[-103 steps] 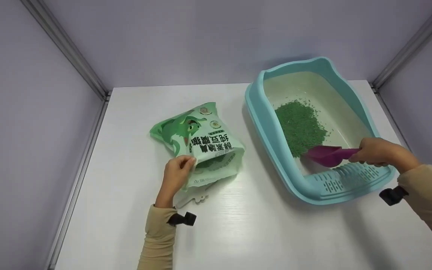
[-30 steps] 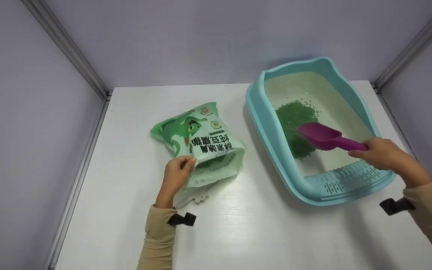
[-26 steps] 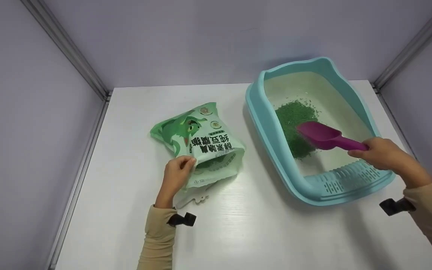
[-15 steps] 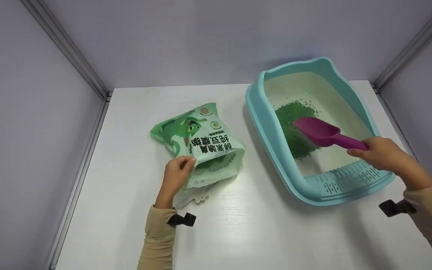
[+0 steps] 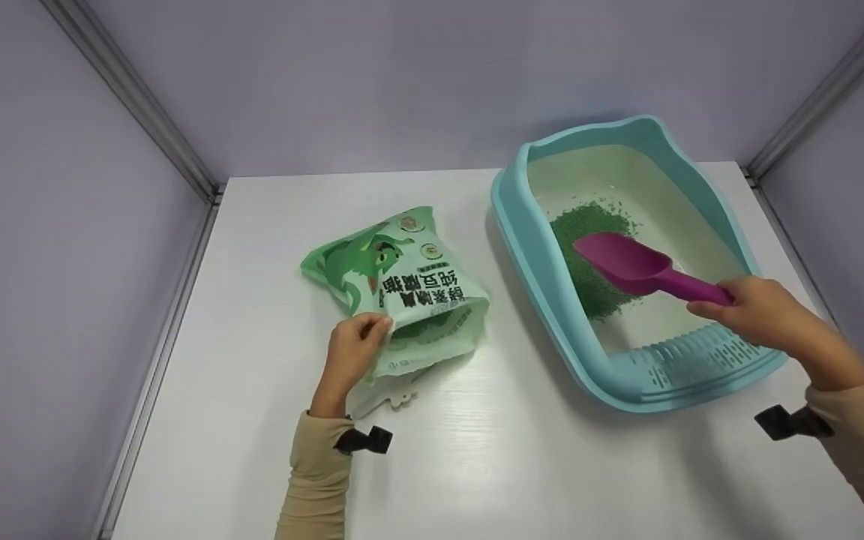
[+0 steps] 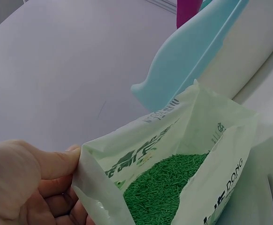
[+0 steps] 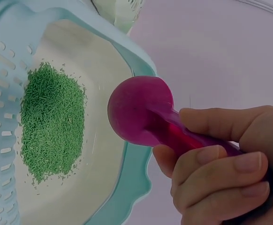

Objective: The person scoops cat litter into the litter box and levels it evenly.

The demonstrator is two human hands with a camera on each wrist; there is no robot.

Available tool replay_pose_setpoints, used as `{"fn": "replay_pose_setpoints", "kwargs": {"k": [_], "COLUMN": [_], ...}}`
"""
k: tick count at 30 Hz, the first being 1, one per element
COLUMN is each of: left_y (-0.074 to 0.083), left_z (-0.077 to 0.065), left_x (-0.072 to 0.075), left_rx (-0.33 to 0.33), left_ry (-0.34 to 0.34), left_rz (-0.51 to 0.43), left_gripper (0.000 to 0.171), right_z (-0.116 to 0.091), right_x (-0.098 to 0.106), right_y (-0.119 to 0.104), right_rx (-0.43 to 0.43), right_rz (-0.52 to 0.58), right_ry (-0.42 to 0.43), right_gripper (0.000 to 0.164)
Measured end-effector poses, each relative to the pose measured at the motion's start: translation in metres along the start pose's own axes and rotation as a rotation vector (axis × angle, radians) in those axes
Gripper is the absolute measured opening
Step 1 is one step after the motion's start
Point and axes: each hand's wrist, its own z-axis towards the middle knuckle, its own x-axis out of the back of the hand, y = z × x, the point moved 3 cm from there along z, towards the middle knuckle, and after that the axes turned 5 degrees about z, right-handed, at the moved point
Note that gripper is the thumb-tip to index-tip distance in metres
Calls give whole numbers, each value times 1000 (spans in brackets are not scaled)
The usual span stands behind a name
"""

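My right hand [image 5: 766,315] grips the handle of a magenta scoop [image 5: 623,262], held above the blue litter box [image 5: 537,247]. The scoop's bowl looks bare in the head view. Green cat litter pellets [image 5: 589,225] lie heaped on the box's pale floor, partly covered by the scoop in that view. On the left, my left hand [image 5: 357,349] pinches the mouth edge of a green cat litter bag [image 5: 417,285] between thumb and fingers. The bag lies on its back with its mouth gaping toward me. Green pellets [image 6: 160,187] show inside it in the left wrist view.
A white flat item [image 5: 394,394] with a cut-out shape lies partly under the bag's mouth. The white table [image 5: 462,465] carries everything, with grey walls [image 5: 447,82] behind and at both sides. The box's slotted step [image 5: 702,367] faces the near side.
The scoop was down at the pellets' near edge earlier; it has since risen above them and lately drifted left toward the box's left rim. The left hand and bag have stayed put.
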Motion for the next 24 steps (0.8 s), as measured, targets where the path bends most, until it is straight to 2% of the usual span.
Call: {"fn": "replay_pose_setpoints", "kwargs": {"k": [7, 15, 24], "left_y": [0, -1, -1], "left_z": [-1, 0, 0], "left_x": [0, 0, -1], "left_rx": [-9, 11, 13], "left_ry": [-7, -4, -9], "left_rz": [-12, -13, -4], "left_gripper": [21, 21, 21], "right_z": [-4, -8, -18], "right_x": [-2, -4, 0], "right_y": [-6, -12, -19], "right_rx": [20, 48, 103], "right_rz": [0, -12, -23], "right_ry": [11, 19, 72], "right_gripper": [39, 37, 32]}}
